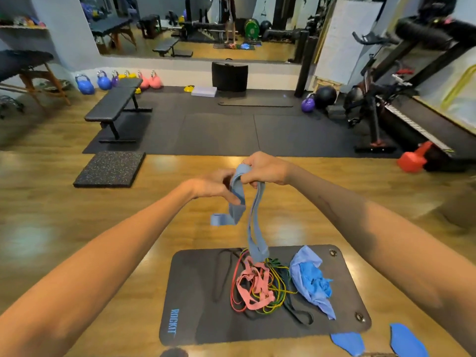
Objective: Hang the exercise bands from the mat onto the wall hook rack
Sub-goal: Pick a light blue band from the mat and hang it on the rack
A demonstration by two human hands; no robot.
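Head view: two hands (213, 185) (262, 171) pinching one blue band (253, 228) above one mat (195, 305).

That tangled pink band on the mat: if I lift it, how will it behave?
Probably floppy: the pink band lies in limp, twisted folds on the mat. It likely drags neighbours, since thin red and yellow loops cross it. It seems light, like the grey-blue band dangling from both hands.

A black flat bench (117, 109) stands on dark floor matting (219, 132). Coloured kettlebells (118, 81) line the mirrored wall. An exercise bike (373, 106) stands right, beside a red kettlebell (414, 158).
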